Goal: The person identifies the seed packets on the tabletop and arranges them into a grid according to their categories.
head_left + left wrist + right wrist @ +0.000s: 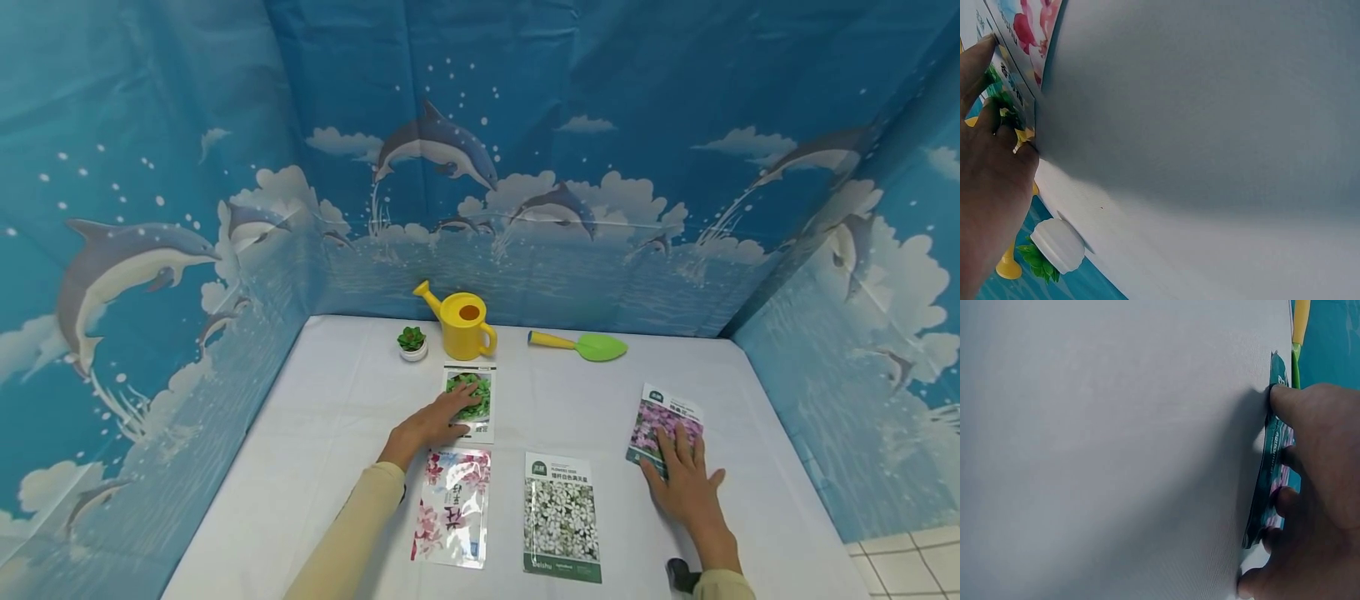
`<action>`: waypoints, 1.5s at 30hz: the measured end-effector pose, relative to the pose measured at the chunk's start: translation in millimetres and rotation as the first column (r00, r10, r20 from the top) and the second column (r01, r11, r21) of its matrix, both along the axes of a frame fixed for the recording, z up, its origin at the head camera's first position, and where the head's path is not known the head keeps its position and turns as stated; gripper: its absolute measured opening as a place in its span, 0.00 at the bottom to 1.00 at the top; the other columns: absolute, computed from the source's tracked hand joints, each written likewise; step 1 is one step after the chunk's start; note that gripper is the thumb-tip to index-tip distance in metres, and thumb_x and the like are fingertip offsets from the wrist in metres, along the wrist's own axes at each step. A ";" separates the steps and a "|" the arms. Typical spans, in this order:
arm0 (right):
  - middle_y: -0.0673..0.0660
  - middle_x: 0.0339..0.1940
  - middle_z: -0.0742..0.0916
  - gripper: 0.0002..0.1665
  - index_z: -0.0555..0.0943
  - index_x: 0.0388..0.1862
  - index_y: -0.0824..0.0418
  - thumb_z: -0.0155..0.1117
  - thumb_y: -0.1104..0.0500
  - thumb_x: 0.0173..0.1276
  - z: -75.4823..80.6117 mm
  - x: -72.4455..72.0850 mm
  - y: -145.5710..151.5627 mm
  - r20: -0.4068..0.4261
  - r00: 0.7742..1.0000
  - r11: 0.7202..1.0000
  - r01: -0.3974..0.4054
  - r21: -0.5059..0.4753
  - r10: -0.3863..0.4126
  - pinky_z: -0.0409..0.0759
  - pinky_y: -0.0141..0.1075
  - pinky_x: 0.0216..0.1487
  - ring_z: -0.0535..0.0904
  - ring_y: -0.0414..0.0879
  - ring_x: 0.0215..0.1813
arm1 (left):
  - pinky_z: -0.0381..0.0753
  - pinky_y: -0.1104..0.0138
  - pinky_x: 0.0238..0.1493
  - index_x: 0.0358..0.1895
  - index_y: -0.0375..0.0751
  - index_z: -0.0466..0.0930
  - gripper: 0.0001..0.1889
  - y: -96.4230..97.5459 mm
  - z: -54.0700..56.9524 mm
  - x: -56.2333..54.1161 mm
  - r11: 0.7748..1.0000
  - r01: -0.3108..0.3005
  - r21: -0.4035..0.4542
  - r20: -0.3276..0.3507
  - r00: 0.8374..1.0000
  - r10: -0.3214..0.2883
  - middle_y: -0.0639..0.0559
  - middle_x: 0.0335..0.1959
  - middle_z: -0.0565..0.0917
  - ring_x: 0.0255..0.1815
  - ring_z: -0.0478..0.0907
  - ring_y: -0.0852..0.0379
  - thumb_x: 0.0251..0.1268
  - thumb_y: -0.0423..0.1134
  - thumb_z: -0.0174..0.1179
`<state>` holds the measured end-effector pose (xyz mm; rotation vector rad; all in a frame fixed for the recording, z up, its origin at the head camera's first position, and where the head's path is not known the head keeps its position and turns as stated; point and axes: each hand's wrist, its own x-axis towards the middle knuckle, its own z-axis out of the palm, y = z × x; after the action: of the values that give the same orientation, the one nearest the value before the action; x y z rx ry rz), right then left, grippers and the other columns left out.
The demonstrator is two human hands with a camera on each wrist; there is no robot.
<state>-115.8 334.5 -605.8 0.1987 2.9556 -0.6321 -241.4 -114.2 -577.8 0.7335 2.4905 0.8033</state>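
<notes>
My left hand [431,421] rests across a seed packet with green leaves [481,392], fingers over its picture and the thumb near its lower edge. On the right side, my right hand [686,487] lies with spread fingers on the lower part of a seed packet with pink flowers [652,417], which sits slightly turned. In the right wrist view the thumb touches the edge of that packet [1264,481]. Between the hands, nearer the front, are a pink blossom packet [452,508] and a white-flower seed packet [561,517], both flat on the table.
A yellow watering can [461,333] stands at the back beside a small succulent in a white pot [412,343]. Right of them lies a toy trowel with a green blade [600,347]. Dolphin-print curtains [525,275] enclose the white table [315,383] on three sides.
</notes>
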 end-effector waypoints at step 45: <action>0.75 0.89 0.47 0.47 0.54 0.88 0.68 0.59 0.45 0.85 -1.6 -49.3 -35.9 -0.055 0.989 0.987 -0.143 -0.072 0.139 0.34 0.81 0.77 0.31 0.79 0.86 | 0.53 0.40 0.86 0.85 0.48 0.65 0.32 -3.6 -6.9 -4.0 0.999 0.032 0.030 -0.017 0.999 -0.031 0.51 0.91 0.50 0.91 0.41 0.43 0.83 0.39 0.60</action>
<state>-165.1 298.6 -607.3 -0.0336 2.9525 -0.7387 -245.5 -117.9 -584.7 0.7908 2.4797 0.8280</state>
